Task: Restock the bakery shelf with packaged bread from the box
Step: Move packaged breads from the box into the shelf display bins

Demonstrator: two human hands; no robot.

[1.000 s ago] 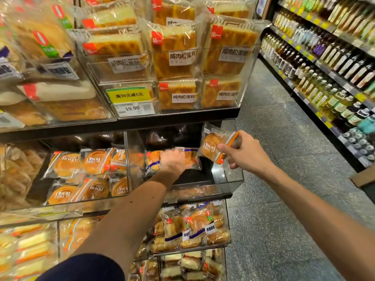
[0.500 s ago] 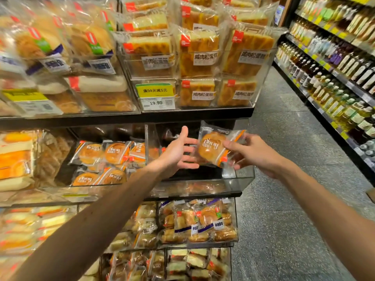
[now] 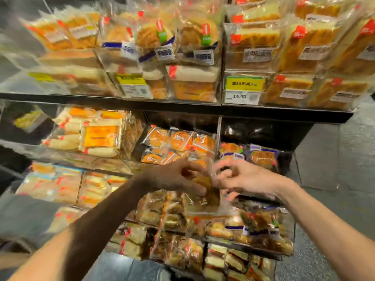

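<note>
A person restocking a bakery shelf holds a single packaged bun between both hands in front of the middle tier. The left hand has its fingers curled onto the clear wrapper's upper left edge. The right hand meets the wrapper from the opposite side, and its fingers are at the wrapper's top. Motion blur makes it impossible to tell whether they pinch it or merely touch it. The bun hangs just below both sets of fingers, and its long axis appears to slope down toward the right, though the blur leaves that uncertain. The clear-walled compartment of matching orange-wrapped buns lies just above and behind the left hand, nearer to it than to the right. The packet therefore probably has to travel up and away from the person, and the left hand seems better placed to carry it in.
</note>
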